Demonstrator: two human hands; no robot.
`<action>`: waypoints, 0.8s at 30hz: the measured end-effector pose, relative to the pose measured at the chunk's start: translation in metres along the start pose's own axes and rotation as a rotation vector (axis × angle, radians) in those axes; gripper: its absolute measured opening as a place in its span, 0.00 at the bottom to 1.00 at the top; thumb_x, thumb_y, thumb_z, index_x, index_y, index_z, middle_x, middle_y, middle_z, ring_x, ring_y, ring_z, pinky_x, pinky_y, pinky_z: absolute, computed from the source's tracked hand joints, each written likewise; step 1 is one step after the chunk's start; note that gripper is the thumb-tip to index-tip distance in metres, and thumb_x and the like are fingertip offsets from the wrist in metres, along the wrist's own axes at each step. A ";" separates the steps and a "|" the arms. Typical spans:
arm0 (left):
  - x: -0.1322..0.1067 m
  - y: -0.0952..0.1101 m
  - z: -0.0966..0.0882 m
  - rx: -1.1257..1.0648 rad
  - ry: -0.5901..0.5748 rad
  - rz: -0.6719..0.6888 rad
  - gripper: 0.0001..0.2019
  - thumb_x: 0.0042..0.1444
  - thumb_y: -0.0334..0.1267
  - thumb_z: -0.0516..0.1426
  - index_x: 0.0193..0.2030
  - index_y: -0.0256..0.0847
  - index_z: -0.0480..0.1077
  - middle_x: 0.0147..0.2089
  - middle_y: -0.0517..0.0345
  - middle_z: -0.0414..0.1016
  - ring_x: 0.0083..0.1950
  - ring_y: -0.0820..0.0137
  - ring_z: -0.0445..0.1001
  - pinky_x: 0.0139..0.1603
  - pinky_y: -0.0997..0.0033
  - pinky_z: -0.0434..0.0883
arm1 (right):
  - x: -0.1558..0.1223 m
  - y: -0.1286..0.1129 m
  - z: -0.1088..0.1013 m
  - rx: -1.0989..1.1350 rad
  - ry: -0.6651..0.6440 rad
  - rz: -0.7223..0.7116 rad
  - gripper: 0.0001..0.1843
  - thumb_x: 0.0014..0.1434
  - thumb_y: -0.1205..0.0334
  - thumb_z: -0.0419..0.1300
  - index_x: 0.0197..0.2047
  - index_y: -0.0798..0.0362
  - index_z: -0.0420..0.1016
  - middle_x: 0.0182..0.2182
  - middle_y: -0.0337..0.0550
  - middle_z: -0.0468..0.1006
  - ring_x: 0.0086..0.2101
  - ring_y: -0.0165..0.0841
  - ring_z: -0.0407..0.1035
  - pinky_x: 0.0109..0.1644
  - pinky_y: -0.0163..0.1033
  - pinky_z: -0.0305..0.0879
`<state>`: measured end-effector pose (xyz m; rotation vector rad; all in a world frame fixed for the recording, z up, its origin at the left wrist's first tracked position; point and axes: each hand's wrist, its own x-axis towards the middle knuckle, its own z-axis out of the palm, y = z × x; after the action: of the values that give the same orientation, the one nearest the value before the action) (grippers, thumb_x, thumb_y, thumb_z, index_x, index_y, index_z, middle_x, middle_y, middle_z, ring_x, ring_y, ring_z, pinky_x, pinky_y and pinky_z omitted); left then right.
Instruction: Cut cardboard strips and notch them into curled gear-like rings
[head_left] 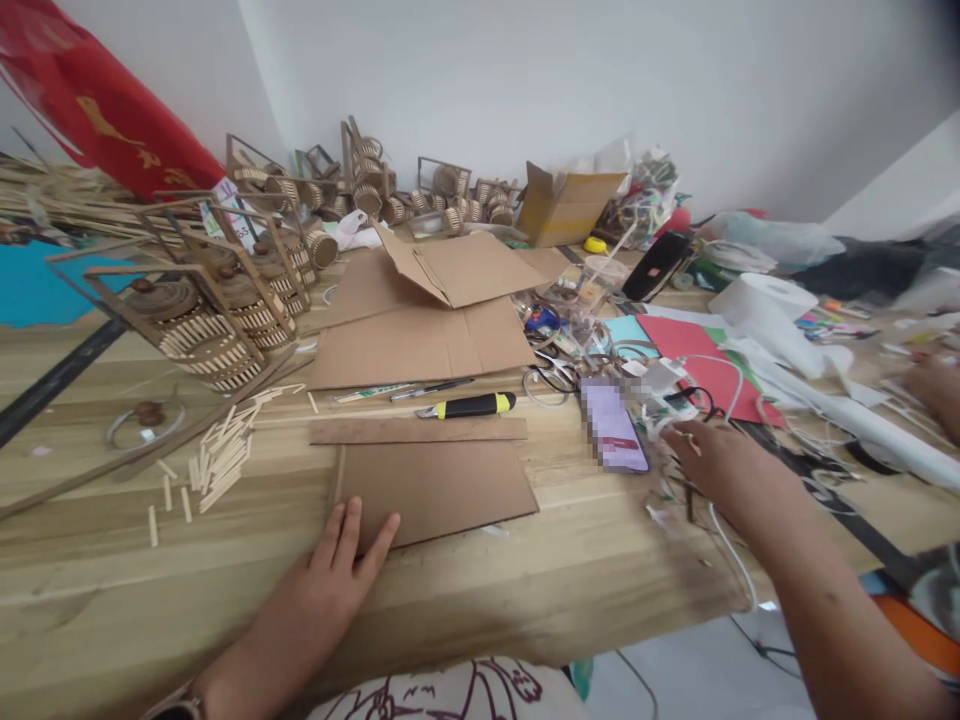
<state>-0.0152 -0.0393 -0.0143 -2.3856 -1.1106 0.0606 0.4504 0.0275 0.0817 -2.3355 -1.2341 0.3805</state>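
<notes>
My left hand [341, 565] lies with spread fingers on the near left corner of a flat brown cardboard piece [442, 490]. A thin brown strip [420, 431] runs along that piece's far edge, and just beyond it lies a yellow and black utility knife [472, 405]. Over on the right, my right hand [724, 475] reaches into clutter beside a phone [615, 425] with a lit screen. White cables and a white plug block [664, 380] are close to its fingers. Those fingers are partly hidden, so whether they grip anything does not show.
Folded cardboard [420, 345] lies farther back. Small wooden sticks [225, 450] are scattered at left, near slatted bamboo lanterns [214, 340]. A red sheet [705, 365], a white paper roll [765, 300] and a black speaker [660, 265] stand right. Another person's hand [934, 390] shows at the right edge.
</notes>
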 end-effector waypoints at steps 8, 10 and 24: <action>0.004 -0.004 -0.008 0.018 0.000 0.019 0.46 0.54 0.17 0.47 0.74 0.38 0.25 0.60 0.28 0.71 0.57 0.54 0.75 0.36 0.70 0.77 | -0.101 -0.034 0.081 -0.130 -0.333 -0.878 0.29 0.59 0.48 0.61 0.64 0.38 0.66 0.59 0.50 0.71 0.50 0.49 0.73 0.50 0.56 0.73; 0.006 -0.007 -0.009 0.033 0.023 0.041 0.45 0.54 0.17 0.46 0.75 0.37 0.27 0.58 0.29 0.72 0.56 0.54 0.77 0.35 0.70 0.77 | -0.108 -0.040 0.097 -0.219 -0.298 -1.011 0.24 0.62 0.51 0.59 0.62 0.37 0.69 0.57 0.50 0.73 0.50 0.49 0.73 0.50 0.57 0.74; 0.002 -0.018 -0.006 0.015 -0.115 0.080 0.37 0.57 0.20 0.50 0.72 0.46 0.52 0.62 0.33 0.70 0.60 0.52 0.73 0.39 0.68 0.77 | -0.096 -0.040 0.119 -0.298 0.017 -1.331 0.14 0.67 0.58 0.57 0.51 0.53 0.77 0.45 0.50 0.81 0.42 0.39 0.73 0.45 0.44 0.70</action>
<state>-0.0249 -0.0312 -0.0005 -2.4393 -1.0612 0.2356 0.3153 0.0001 0.0039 -1.1962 -2.5508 -0.3008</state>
